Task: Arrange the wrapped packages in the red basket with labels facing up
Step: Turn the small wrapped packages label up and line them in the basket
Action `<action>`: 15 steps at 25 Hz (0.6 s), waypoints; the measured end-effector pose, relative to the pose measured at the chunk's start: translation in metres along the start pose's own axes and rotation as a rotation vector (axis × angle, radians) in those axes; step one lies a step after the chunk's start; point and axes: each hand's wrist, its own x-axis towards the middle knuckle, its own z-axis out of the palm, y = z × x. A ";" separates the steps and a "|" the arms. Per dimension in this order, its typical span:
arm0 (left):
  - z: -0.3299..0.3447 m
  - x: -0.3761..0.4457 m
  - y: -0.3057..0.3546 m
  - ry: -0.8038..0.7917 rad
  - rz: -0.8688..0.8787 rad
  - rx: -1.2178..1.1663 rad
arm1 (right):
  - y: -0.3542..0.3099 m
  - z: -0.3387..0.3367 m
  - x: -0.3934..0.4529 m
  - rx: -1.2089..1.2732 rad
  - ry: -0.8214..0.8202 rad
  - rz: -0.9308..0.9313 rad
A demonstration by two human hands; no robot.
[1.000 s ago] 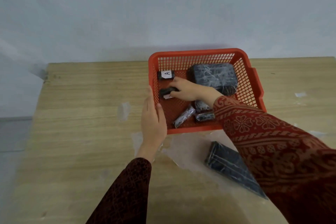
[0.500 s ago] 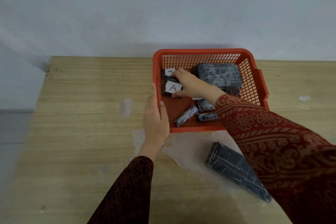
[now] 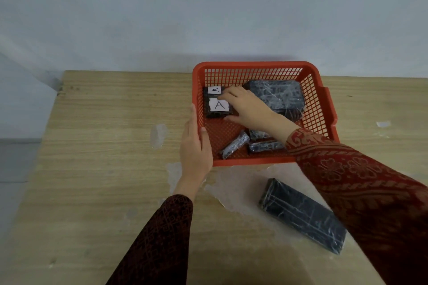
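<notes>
The red basket (image 3: 254,66) stands at the table's far side. In its far left corner lie two small dark wrapped packages, one (image 3: 214,90) behind the other (image 3: 218,106), each showing a white "A" label on top. My right hand (image 3: 247,106) rests on the nearer one, thumb and fingers around its right edge. My left hand (image 3: 195,146) holds the basket's left rim. A large wrapped package (image 3: 278,97) fills the far right of the basket. Three small wrapped packages (image 3: 234,147) lie at the front, no labels showing. A long wrapped package (image 3: 303,215) lies on the table.
The wooden table (image 3: 104,146) ends at its left edge near the wall corner. Clear film or tape patches (image 3: 231,183) lie on the table in front of the basket. A small scrap (image 3: 383,124) sits at the far right.
My right hand turned a small package over so its "A" label faces up, and set it down against the labelled one in the basket's far left corner. The left hand stayed on the rim.
</notes>
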 end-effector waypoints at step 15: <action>-0.001 0.000 -0.002 0.021 -0.013 -0.016 | 0.004 0.014 -0.026 0.281 -0.268 0.159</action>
